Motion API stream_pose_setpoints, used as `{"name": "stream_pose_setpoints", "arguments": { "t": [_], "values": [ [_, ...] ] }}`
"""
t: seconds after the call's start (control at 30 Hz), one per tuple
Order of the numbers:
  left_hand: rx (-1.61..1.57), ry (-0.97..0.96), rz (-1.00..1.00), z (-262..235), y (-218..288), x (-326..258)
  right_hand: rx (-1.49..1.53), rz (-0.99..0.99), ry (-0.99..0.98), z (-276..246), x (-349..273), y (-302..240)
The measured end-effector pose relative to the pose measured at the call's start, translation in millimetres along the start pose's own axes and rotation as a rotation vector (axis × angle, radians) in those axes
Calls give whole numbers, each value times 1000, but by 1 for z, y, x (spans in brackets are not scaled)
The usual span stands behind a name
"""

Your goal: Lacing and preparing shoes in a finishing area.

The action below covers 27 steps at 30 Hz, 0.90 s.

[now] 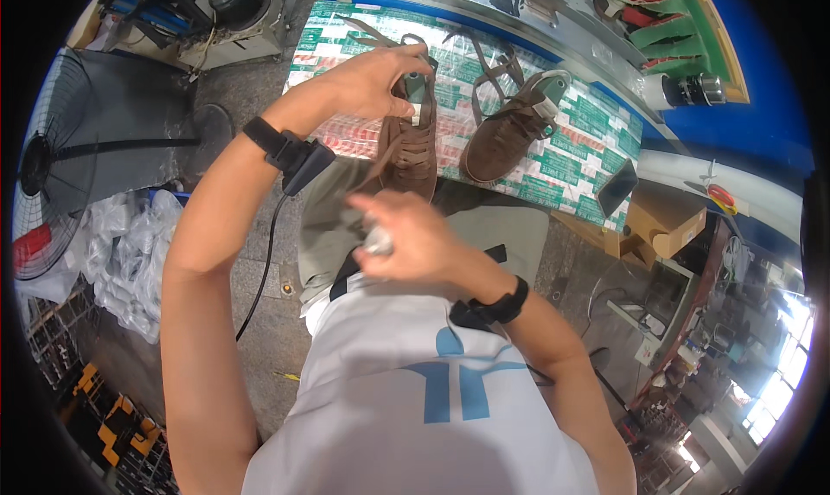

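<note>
Brown lace-up shoe (413, 159): at the desk's near edge, toe toward me.
Left grip (373, 82): my fingers touch its opening; how firmly closed, I cannot tell.
Right grip (413, 237): by the toe, blurred; I cannot tell what it clamps.
Matching shoe (500, 140): to the right, laces loose.
Desk (571, 184): green-white-red covering, black phone (616, 189) at right.

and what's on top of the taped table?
On the table: brown shoe at left, left hand over it; second shoe to its right; dark flat thing at the right edge. The hand hides part of the first shoe; the table surface under both is covered.
</note>
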<state>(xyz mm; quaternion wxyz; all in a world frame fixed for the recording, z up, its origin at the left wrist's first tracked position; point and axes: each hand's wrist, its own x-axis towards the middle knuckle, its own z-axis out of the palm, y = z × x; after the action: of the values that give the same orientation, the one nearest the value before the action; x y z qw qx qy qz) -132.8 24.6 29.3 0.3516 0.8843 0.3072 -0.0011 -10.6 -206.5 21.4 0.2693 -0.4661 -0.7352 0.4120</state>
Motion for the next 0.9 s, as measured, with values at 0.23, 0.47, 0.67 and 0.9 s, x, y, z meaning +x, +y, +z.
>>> {"name": "stream_pose_setpoints", "arguments": {
  "t": [0.23, 0.47, 0.67, 0.9],
  "values": [
    [-61, 56, -24, 5, 3, -2, -195, 219, 362, -61, -22, 27],
    [-43, 85, -11, 14, -2, -3, -357, 140, 295, -60, -28, 34],
    [65, 144, 73, 15, -7, -4, -291, 187, 179, -64, -86, 7],
    [-31, 110, -18, 13, 1, -4, -265, 104, 378, -50, -29, 44]
  ]
}}
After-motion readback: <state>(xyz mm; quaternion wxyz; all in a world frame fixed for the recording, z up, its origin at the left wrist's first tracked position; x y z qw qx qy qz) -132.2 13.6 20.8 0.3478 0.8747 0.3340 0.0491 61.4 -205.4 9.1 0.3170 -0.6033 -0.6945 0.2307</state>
